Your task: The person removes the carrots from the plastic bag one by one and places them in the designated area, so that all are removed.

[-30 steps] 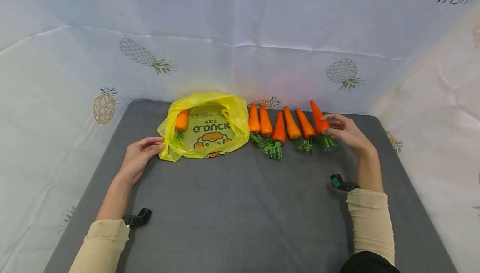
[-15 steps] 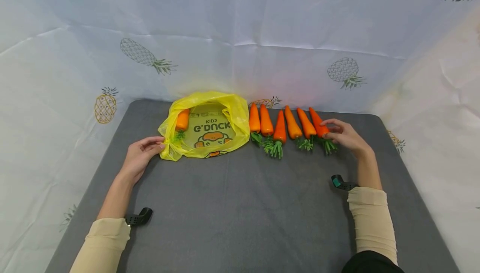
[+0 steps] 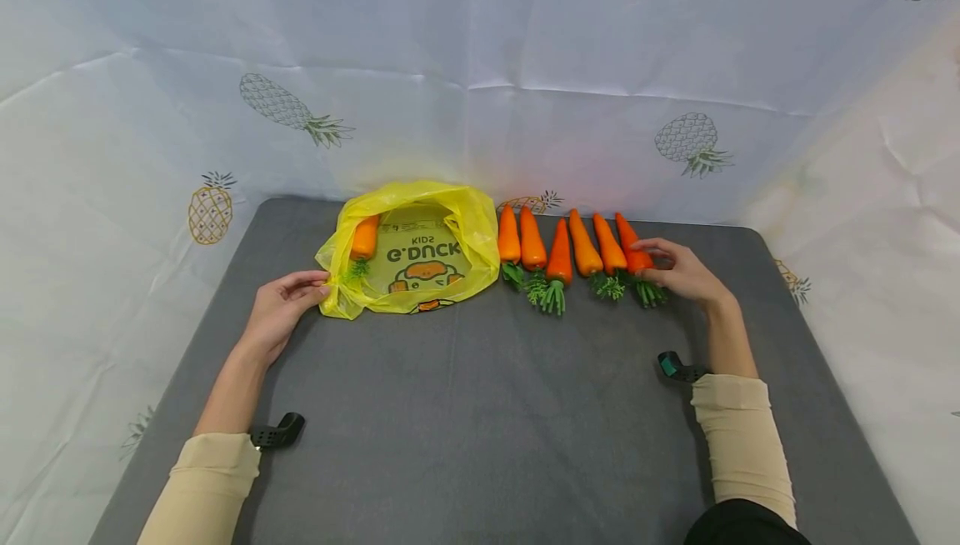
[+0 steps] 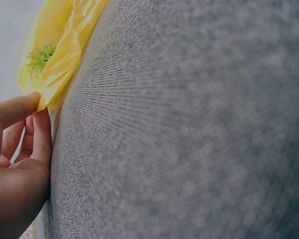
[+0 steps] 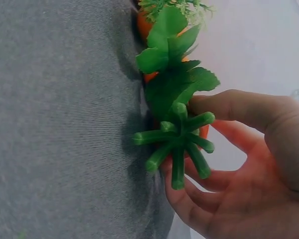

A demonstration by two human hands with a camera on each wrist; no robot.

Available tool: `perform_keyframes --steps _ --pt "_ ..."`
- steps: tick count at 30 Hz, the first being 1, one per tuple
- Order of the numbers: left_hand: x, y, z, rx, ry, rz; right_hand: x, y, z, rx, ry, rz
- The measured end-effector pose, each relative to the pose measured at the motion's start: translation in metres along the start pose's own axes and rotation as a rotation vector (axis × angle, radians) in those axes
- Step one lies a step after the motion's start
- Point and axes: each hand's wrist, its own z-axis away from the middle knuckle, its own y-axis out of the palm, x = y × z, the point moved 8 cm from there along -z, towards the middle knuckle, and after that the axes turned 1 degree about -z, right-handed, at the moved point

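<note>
My left hand (image 3: 281, 316) pinches the left edge of a yellow plastic bag (image 3: 482, 232) between thumb and fingers. The bag lies with its mouth spread toward me, and an orange carrot (image 3: 365, 238) with a green top is inside at its left. On the right, my right hand (image 3: 686, 272) grips the rightmost carrot (image 3: 628, 237) near its leafy end. In the right wrist view, the cut green stems (image 5: 177, 142) of that carrot face the camera, with thumb and fingers on either side of it.
Several more carrots (image 3: 559, 257) lie side by side between the bag and my right hand, tips toward the back. All rest on a grey cloth-covered table (image 3: 465, 428). A white pineapple-print sheet (image 3: 495, 45) hangs behind it.
The rightmost carrot has come down beside its neighbour and slid slightly left with my right hand. The neighbouring carrot has shifted a little left too. My left hand stays on the bag's edge.
</note>
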Motion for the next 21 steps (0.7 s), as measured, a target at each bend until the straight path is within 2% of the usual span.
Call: perform_keyframes --steps 10,21 --pt "-0.002 0.0 0.001 0.012 0.003 0.01 0.014 -0.006 0.006 -0.027 -0.023 0.014" --pt "-0.002 0.0 0.001 0.013 0.0 0.026 0.037 -0.008 0.006 -0.123 -0.062 0.077"
